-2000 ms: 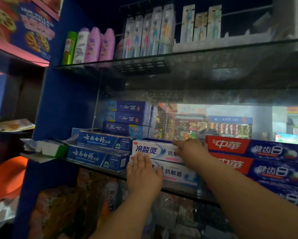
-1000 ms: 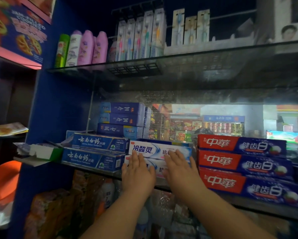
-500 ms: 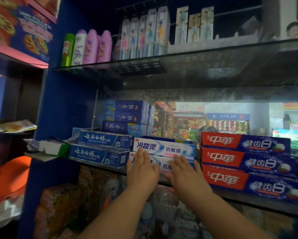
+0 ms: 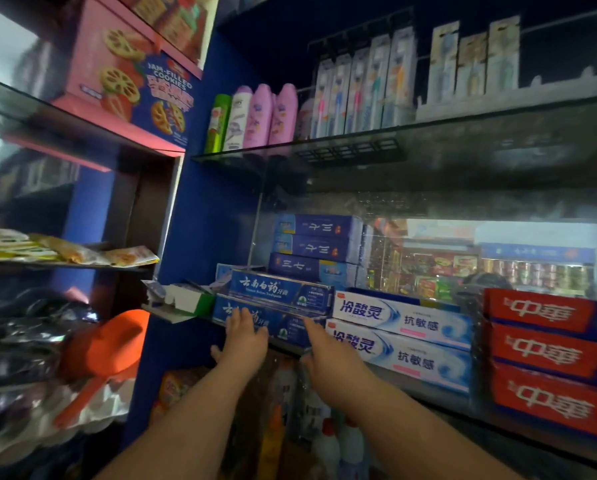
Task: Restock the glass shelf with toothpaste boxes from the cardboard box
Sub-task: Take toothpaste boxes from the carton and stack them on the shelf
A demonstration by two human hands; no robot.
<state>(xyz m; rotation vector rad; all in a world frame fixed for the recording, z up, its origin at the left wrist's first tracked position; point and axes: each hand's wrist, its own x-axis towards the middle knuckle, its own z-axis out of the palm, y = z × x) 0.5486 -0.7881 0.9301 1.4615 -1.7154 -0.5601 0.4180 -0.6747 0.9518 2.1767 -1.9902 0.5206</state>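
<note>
Just past the left hand, at the shelf's end, sits a small white-and-green carton, set apart from the rows. The left hand is spread flat with its fingers straight, pressing on the printed front of the lower dark blue box. Its thumb hangs below the edge of the glass shelf. It grips nothing. To my eye the flat palm is there to shove that box back and square it under the upper dark blue box. Deeper in, behind both hands, three purple-blue boxes are stacked.

The right hand is a little apart from the left and also open. Its fingers reach toward the right end of the same lower box, though I can't tell whether the tips actually touch it.

Right of that hand, two white toothpaste boxes lie stacked, and beyond them are three red boxes. Every box lies lengthwise with its label facing out, and each brand has its own pile, I'd guess so shoppers can read them. The cardboard box is out of sight, and neither hand carries stock.
</note>
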